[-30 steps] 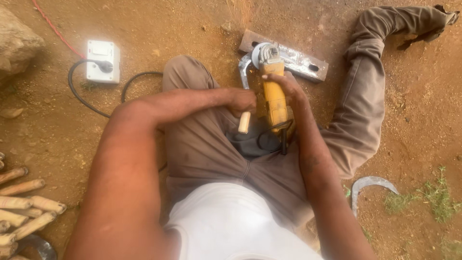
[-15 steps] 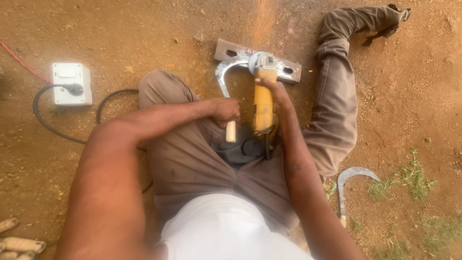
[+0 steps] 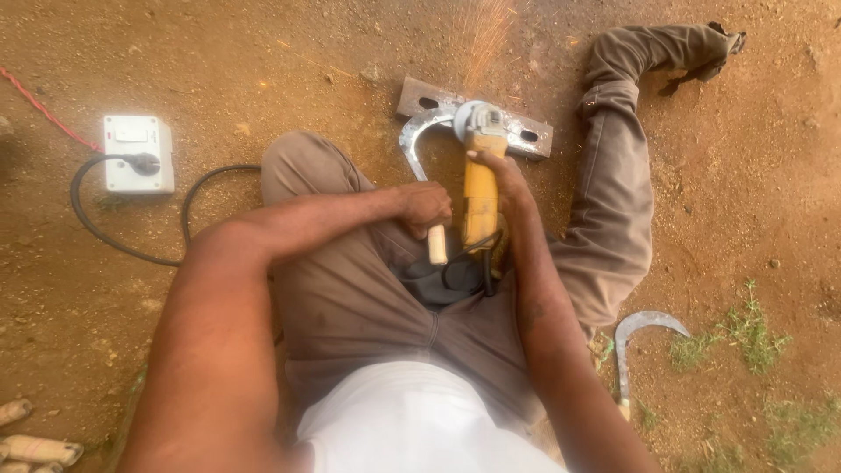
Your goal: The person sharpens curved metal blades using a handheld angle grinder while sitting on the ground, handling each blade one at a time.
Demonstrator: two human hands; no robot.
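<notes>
**Grinder on curved blade, both hands on**

Right hand (image 3: pixel 504 180) wrapped around the yellow angle grinder (image 3: pixel 478 188), grip closed on the body; fingertips partly hidden behind the housing. Left hand (image 3: pixel 427 208) closed on the pale side handle (image 3: pixel 437 244), which pokes out below the fist. Disc end hard to make out, sits on the curved metal blade (image 3: pixel 419 140), just ahead of both hands. Blade lies against a flat steel bar with holes (image 3: pixel 526 136). Sparks (image 3: pixel 486 35) fan upward. Cable bunched in the lap, partly hidden. Ground is bare red dirt (image 3: pixel 263 61). White socket box (image 3: pixel 137 153) well apart at left, second sickle blade (image 3: pixel 635 337) at right, wooden handles (image 3: pixel 35 448) cut off bottom-left.
</notes>
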